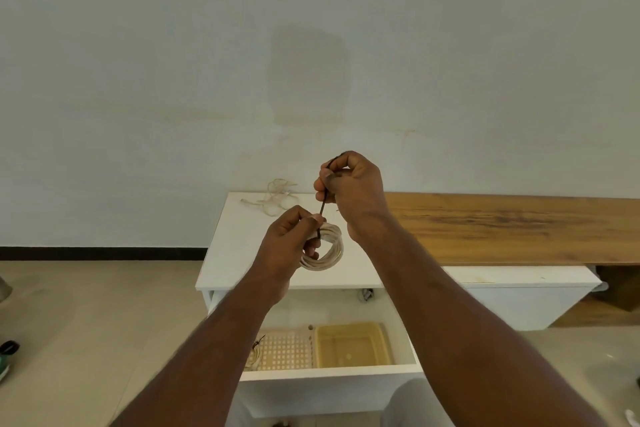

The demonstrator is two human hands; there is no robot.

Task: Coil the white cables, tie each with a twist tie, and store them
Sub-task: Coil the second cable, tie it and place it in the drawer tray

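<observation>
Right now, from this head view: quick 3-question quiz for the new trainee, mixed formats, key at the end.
1. True or false: the coiled white cable lies in the open drawer.
2. The dark twist tie is pinched by: A) left hand only B) right hand only C) both hands.
3. Fill in: the uncoiled cable lies on the white ____ top.

Key: 1 false, the left hand holds it above the cabinet; 2 C; 3 cabinet.
</observation>
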